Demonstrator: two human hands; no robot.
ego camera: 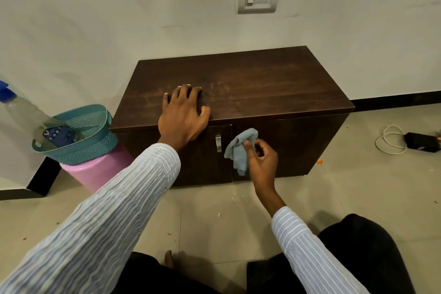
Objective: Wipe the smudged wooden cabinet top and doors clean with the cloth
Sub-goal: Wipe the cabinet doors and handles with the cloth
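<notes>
Two surfaces are needing attention, and neither is looking finished: pale smudges are still showing across the cabinet top (250,83). The right hand (261,157) is gripping the bunched cloth (241,148) against the right door (291,145), near the handle (218,143). The left hand (183,114) is resting flat, fingers spread, on the top's near edge.
</notes>
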